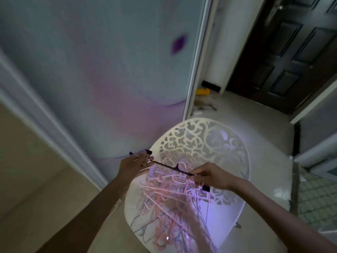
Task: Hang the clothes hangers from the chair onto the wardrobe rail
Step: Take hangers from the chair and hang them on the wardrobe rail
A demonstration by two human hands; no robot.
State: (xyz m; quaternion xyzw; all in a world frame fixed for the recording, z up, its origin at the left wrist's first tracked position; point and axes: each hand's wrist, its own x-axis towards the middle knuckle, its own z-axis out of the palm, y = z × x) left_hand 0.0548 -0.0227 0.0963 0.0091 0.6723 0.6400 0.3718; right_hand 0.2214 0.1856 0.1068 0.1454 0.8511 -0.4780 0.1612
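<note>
Beside pale wardrobe door [94, 73] at upper left, barely begun: one black clip hanger [169, 168] pinched by left hand [135, 164] and right hand [211, 175] over chair [209, 136]; pink hanger pile [169, 201] waiting, rail unseen.

Two bare, sleeveless forearms [87, 212]

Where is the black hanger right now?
The black hanger is in the middle of the head view, held between the left hand and the right hand, above the pink hangers piled on the white chair.
</note>
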